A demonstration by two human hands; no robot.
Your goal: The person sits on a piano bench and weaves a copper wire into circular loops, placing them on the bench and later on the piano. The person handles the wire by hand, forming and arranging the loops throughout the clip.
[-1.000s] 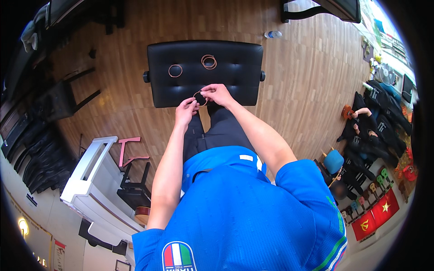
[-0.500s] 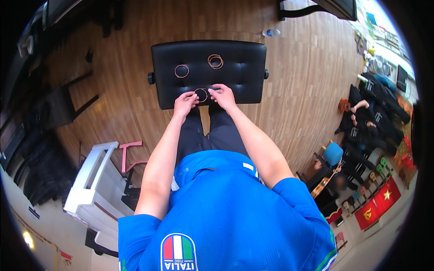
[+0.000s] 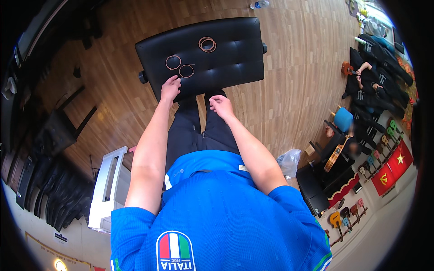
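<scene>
- Three coiled wire rings lying on a black padded piano bench (image 3: 235, 67), seen from the head view looking straight down.
- Nearest coil (image 3: 186, 71): thin, coppery, flat on the cushion just beyond the left hand, a loose end sticking out to one side.
- Second coil (image 3: 172, 62): just beside the first, up and to the left, the two close together or barely touching; cannot tell which.
- Third coil (image 3: 207, 44): thicker, several turns, well apart from the other two, nearer the far edge of the bench.
- Left hand (image 3: 170, 88): resting at the near edge of the cushion, fingers loosely spread and pointing toward the nearest coil, holding nothing, not touching any ring.
- Right hand (image 3: 221, 106): hovering over the dark trousers just short of the bench's near edge, fingers relaxed and slightly curled, empty.
- Both bare forearms coming up from a blue short-sleeved shirt (image 3: 217, 217) at the lower edge.
- Wooden floor (image 3: 294, 81) all around the bench.
- White frame-like stand (image 3: 108, 185) at lower left.
- Clear plastic bag (image 3: 289, 161) on the floor at right.
- Plastic bottle (image 3: 260, 4) beyond the bench's far side.
- Small guitars and ukuleles (image 3: 337, 153) ranged along the right rim.
</scene>
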